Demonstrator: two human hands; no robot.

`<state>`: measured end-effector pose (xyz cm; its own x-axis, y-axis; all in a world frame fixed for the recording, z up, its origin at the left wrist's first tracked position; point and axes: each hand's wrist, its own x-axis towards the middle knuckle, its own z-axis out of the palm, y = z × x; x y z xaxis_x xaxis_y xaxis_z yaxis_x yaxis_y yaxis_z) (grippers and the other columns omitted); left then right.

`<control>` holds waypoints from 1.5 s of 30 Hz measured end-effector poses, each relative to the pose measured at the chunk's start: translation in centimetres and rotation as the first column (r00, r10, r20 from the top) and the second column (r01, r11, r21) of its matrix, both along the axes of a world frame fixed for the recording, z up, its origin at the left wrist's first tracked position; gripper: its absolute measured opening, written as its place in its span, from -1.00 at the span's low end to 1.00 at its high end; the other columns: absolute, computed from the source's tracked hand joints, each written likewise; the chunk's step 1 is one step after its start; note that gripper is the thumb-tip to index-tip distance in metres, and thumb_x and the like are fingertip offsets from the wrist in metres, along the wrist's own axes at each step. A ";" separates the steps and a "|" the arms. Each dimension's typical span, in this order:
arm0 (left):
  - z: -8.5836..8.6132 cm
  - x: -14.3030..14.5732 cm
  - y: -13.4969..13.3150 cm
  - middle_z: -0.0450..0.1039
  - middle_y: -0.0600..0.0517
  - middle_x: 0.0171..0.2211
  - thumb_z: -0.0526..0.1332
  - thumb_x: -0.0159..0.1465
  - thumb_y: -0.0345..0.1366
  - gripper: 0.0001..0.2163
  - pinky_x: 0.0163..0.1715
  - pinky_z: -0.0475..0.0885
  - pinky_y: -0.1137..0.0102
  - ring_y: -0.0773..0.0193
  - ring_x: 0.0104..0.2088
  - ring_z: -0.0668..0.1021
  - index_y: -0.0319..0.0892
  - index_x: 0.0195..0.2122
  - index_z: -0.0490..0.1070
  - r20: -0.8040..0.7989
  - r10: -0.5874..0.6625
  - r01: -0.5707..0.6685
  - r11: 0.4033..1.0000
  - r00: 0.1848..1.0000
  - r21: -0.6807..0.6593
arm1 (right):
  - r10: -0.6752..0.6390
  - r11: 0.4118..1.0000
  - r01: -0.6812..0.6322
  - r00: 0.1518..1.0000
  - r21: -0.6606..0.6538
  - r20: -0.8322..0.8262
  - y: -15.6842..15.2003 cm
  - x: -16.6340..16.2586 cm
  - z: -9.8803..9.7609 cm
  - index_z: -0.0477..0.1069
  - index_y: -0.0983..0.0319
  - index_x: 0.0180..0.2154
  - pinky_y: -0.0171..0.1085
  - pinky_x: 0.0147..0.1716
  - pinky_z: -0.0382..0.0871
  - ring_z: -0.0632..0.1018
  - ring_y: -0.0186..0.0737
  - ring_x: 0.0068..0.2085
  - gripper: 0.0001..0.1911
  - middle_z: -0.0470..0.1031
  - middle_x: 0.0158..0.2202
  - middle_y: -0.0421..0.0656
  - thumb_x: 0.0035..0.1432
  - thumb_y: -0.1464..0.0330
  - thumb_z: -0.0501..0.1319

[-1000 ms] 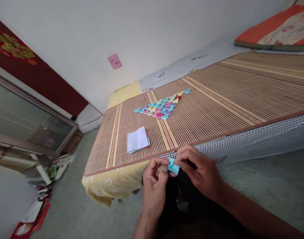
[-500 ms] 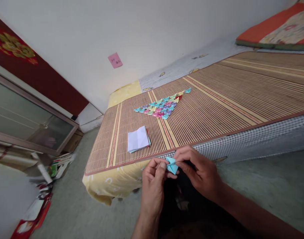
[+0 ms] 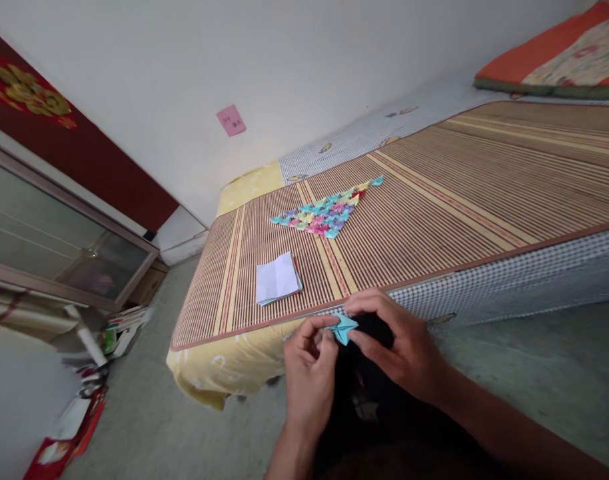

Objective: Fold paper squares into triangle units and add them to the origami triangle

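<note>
Low in front of me, past the bed's near edge, a small light-blue folded paper piece (image 3: 344, 329) is between my two hands. My left hand (image 3: 312, 367) is closed in a pinch on its left side, thumb and forefinger together. On the right side, my right hand (image 3: 402, 343) has its forefinger at the top edge and its thumb at the lower right, with a gap between them around the paper's point. Part of the piece is covered by the left fingers. Several colourful folded paper pieces (image 3: 319, 217) lie in a triangle on the bed mat (image 3: 434, 207).
A stack of paper sheets (image 3: 277, 279), white on top, rests on the mat near the front edge. An orange folded quilt (image 3: 514, 57) sits at the far right. Pink paper (image 3: 231, 121) is on the wall. Clutter (image 3: 87, 393) covers the floor at left.
The light-blue paper piece has turned in my fingers and now shows pointed flaps. My right thumb and forefinger have spread a little and shifted slightly left.
</note>
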<state>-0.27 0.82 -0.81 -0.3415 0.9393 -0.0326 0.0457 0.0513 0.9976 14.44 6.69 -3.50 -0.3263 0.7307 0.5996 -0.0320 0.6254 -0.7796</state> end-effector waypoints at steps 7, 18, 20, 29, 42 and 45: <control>0.2 0.3 0.0 0.58 0.03 -0.34 0.23 0.26 -0.36 -0.86 -0.25 0.42 0.42 0.28 -0.35 0.52 -0.17 -0.22 0.59 -0.187 0.011 -0.002 0.999 0.982 0.048 | -0.104 0.981 0.067 0.974 0.185 0.201 0.3 -0.4 -0.7 0.36 0.16 -0.16 -0.07 -0.03 0.40 0.48 -0.07 -0.02 -0.83 0.42 -0.08 -0.08 0.31 0.54 0.16; 0.2 1.0 -0.2 0.62 -0.09 -0.07 0.27 0.33 -0.24 -0.77 -0.04 0.47 0.36 0.19 -0.07 0.61 -0.16 -0.03 0.53 0.013 0.032 -0.033 0.996 0.999 0.080 | -0.216 0.927 0.070 0.903 0.369 0.370 0.0 0.1 0.3 0.40 0.23 -0.17 0.00 -0.04 0.35 0.45 0.02 -0.02 -0.84 0.43 -0.01 0.02 0.39 0.49 0.06; -0.1 0.7 -0.1 0.61 -0.12 -0.05 0.27 0.34 -0.15 -0.71 -0.09 0.50 0.35 0.16 -0.07 0.62 -0.18 0.01 0.52 0.204 0.006 -0.013 0.999 0.979 0.030 | -0.188 0.937 0.065 0.922 0.343 0.338 0.1 0.1 0.1 0.39 0.22 -0.15 -0.04 -0.04 0.36 0.46 -0.02 -0.03 -0.85 0.44 -0.03 -0.01 0.39 0.51 0.07; -0.8 0.6 0.8 0.64 -0.18 -0.12 0.31 0.33 -0.25 -0.79 0.00 0.53 0.22 0.13 -0.15 0.67 -0.31 -0.14 0.57 0.743 -0.085 0.157 0.987 0.663 -0.027 | -0.206 0.943 0.086 0.910 0.321 0.359 0.7 -0.4 -1.3 0.35 0.18 -0.09 0.00 0.02 0.35 0.45 0.00 0.02 -0.90 0.42 0.02 -0.02 0.38 0.45 0.15; -2.1 0.3 1.3 0.65 -0.12 -0.26 0.23 0.36 -0.39 -0.88 -0.01 0.58 0.15 0.16 -0.26 0.69 -0.33 -0.22 0.54 0.812 0.089 0.077 0.984 0.577 -0.163 | -0.007 0.988 -0.045 0.941 0.148 0.339 1.0 -0.7 -1.3 0.37 0.22 -0.09 -0.01 -0.01 0.40 0.48 -0.01 -0.01 -0.69 0.45 -0.04 -0.04 0.15 0.60 0.23; -2.2 0.2 1.5 0.64 -0.17 -0.23 0.18 0.40 -0.35 -0.82 -0.02 0.59 0.16 0.09 -0.20 0.70 -0.37 -0.19 0.53 0.814 0.101 0.093 0.978 0.572 -0.186 | 0.030 0.992 -0.067 0.948 0.107 0.315 1.0 -0.4 -1.2 0.39 0.21 -0.05 -0.05 -0.01 0.42 0.49 -0.05 0.01 -0.67 0.45 -0.02 -0.03 0.16 0.60 0.22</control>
<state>-0.04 2.33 -2.99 -0.0814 0.8784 -0.4710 -0.7824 0.2364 0.5762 14.03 7.66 -4.71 -0.5442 0.6413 0.5409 0.1691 0.7154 -0.6780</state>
